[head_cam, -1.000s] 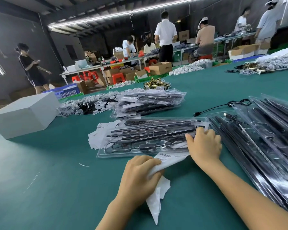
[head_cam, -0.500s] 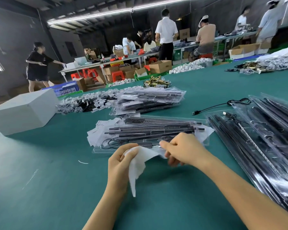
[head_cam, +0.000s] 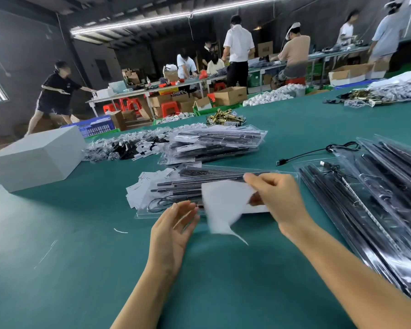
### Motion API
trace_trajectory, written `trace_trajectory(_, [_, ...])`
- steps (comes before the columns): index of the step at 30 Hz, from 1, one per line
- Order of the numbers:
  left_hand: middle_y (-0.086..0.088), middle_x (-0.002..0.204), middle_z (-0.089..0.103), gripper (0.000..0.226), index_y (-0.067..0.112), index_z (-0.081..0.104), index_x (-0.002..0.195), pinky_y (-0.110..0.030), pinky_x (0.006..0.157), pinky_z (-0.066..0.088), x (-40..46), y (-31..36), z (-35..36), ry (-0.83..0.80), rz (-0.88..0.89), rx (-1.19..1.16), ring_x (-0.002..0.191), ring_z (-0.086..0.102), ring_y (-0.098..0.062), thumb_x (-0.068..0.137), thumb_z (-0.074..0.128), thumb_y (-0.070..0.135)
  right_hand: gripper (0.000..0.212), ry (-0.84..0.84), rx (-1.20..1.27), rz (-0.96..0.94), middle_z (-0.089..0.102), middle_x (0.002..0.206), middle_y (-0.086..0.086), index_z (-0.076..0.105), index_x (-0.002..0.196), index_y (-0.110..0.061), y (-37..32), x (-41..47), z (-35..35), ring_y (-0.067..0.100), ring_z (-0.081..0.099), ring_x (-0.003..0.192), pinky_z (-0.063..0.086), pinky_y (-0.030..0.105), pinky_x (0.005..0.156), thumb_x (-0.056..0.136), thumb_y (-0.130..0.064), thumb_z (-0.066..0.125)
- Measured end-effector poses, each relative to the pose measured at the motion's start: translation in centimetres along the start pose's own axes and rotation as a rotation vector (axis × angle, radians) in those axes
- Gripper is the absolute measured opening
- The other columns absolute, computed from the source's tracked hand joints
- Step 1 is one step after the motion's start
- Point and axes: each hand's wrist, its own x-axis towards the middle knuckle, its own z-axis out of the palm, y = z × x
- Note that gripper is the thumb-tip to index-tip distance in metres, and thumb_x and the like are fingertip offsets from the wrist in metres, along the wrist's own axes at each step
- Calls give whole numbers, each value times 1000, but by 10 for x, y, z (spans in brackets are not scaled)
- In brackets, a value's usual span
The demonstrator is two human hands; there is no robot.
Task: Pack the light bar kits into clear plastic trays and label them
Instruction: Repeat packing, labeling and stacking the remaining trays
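A clear plastic tray with black light bars and a coiled cable lies on the green table in front of me. My right hand pinches a white sheet of label backing paper and holds it just above the tray's near edge. My left hand hovers to the left of the paper, fingers relaxed and apart, holding nothing. A white label shows on the tray under the right hand. Loose white labels lie beside the tray's left end.
A stack of packed trays sits behind the tray. More trays with black bars lie at the right. A black USB cable runs between them. A white box stands at the left. People work at far tables.
My left hand has let go of the white paper and opened. My right hand has lifted the paper up and to the right, above the tray.
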Motion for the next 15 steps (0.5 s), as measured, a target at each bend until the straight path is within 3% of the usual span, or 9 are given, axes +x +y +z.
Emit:
trace_trajectory(3, [-16, 94, 67, 27, 0, 61, 102, -36, 80, 59, 3, -2, -2, 26, -39, 3, 90, 68, -28, 93, 50, 22, 46, 17, 323, -21, 59, 47, -6, 66, 45, -21, -15, 4, -11, 7, 57, 43, 45, 15, 45, 91, -16, 61])
trace_trajectory(8, [-9, 78, 69, 29, 2, 64, 92, -34, 71, 60, 5, -2, -5, 37, -104, -20, 73, 69, -21, 84, 57, 29, 33, 13, 835, 63, 71, 76, 4, 76, 66, -16, -25, 10, -22, 17, 66, 72, 55, 24, 63, 92, -23, 57])
trace_trajectory(12, [-7, 76, 67, 28, 4, 64, 92, -30, 66, 59, 6, 0, -9, 64, -132, -50, 67, 65, -16, 93, 52, 29, 39, 3, 1091, 42, 66, 65, 1, 70, 65, -14, -36, 13, -35, 18, 67, 70, 52, 25, 67, 96, -17, 47])
trace_trajectory(15, [-6, 77, 66, 27, 5, 64, 91, -29, 65, 59, 6, 0, -10, 61, -154, -62, 68, 63, -16, 90, 55, 29, 23, -90, 1258, -64, 57, 63, -4, 63, 63, -17, -48, 11, -47, 16, 62, 73, 46, 28, 76, 84, -13, 55])
